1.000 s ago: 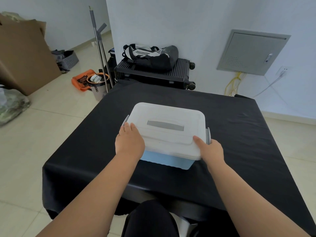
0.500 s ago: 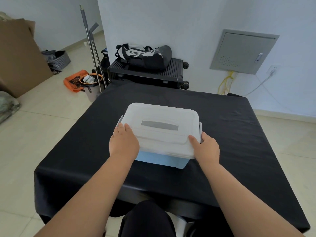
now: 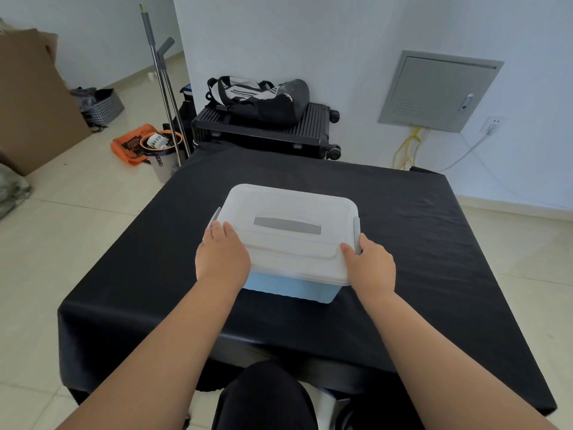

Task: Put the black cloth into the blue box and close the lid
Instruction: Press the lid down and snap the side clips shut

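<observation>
The blue box (image 3: 291,289) stands in the middle of the black-covered table (image 3: 418,249). Its white lid (image 3: 288,243), with a grey handle (image 3: 287,225) on top, lies flat over the box. My left hand (image 3: 221,262) rests on the lid's near left corner, fingers by the grey left latch (image 3: 214,217). My right hand (image 3: 370,266) grips the near right corner, its thumb on the lid and fingers by the grey right latch (image 3: 357,231). The black cloth is hidden from view; the box's inside cannot be seen.
Behind the table a black suitcase (image 3: 266,131) lies flat with a black-and-white bag (image 3: 257,97) on it. On the floor at left stand a bin (image 3: 162,153), metal poles (image 3: 161,85), an orange bag (image 3: 131,145) and cardboard (image 3: 34,100). A grey wall panel (image 3: 438,91) is at right.
Both hands keep their places on the lid's near corners; the right hand has closed in a little beside the right latch. The head camera has shifted slightly.
</observation>
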